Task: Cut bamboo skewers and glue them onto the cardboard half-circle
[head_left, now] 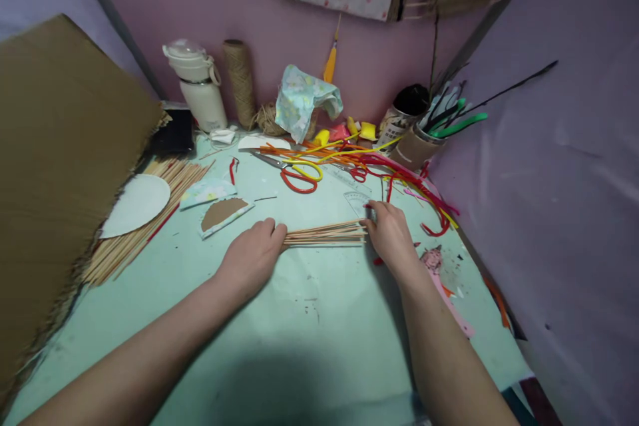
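A small bundle of thin wooden sticks (324, 234) lies level between my two hands, just over the table. My left hand (257, 246) is closed round its left end, the fingertips partly hidden. At the other end, my right hand (388, 229) has its fingers bent in against the stick tips; the palm side is out of sight. Left of my left hand lie a half-round cardboard piece (227, 213) edged with floral cloth and a folded floral cloth piece (207, 192). Beyond the bundle are red-and-yellow-handled scissors (298, 176) and a clear protractor ruler (358, 200).
A large cardboard sheet (70, 146) stands at the left, beside more loose sticks (150, 226) and a white oval (137, 205). Coloured pipe cleaners (399, 170) spread along the back. Pink-handled pliers (446, 289) lie right of my right arm. A bottle (202, 96) and twine roll (239, 83) stand behind.
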A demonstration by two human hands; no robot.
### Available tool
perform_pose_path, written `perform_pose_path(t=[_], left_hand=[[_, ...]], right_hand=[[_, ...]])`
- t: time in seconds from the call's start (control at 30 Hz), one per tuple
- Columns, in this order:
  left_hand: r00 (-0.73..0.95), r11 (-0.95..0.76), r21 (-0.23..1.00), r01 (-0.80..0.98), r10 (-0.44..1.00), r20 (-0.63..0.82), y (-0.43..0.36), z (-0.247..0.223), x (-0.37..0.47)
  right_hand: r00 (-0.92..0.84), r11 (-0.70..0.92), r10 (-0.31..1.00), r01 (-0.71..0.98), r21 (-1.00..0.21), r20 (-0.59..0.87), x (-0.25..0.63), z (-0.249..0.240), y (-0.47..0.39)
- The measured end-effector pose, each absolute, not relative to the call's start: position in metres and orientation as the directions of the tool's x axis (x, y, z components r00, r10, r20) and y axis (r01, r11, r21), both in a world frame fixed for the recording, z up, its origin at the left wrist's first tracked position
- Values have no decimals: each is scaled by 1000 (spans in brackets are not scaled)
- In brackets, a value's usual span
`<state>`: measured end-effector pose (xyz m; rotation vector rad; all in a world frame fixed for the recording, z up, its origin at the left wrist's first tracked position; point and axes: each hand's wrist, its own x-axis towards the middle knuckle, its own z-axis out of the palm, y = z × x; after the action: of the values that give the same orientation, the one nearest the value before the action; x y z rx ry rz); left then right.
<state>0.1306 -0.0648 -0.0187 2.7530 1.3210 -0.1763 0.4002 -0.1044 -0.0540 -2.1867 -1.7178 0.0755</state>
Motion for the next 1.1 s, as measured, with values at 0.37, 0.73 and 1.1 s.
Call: perform_pose_path(t=[0.37, 0.73, 1.1], left_hand=[[712, -707, 168, 686, 701, 46, -62, -33, 121], [724, -719, 113, 685, 689, -7, -89, -57, 123], [716, -712, 88, 697, 697, -29, -95, -57, 127]], right_hand=[[437, -241, 857, 808, -537, 273, 395, -49, -103], [517, -176, 787, 712, -680, 337, 387, -30, -109], [511, -141, 784, 701, -699, 354, 387, -28, -112]])
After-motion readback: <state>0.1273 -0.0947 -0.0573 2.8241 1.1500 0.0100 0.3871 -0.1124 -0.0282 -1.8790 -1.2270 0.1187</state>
